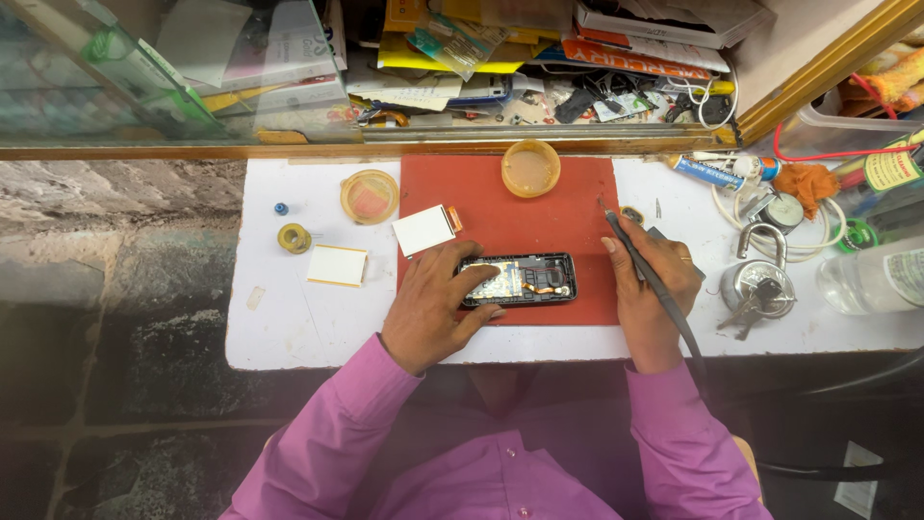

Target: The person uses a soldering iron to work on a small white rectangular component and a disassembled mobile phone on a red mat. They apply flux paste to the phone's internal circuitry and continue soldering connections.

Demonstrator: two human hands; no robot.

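Observation:
An opened mobile phone [525,279] with its back off and circuit board showing lies on a red mat [539,207]. My left hand [438,303] rests on the phone's left end, fingers pressing it down. My right hand [650,279] is just right of the phone and grips a dark pen-like soldering tool [640,260], its tip pointing up and away above the mat. A black cable runs from the tool back over my wrist.
A white table [289,318] holds two small yellow dishes [369,195] [530,168], white rectangular parts [424,230] [337,265], a tape roll [295,238], a padlock with keys [758,284], a glue tube [707,171], white cable and a clear bottle [881,279]. A cluttered glass shelf stands behind.

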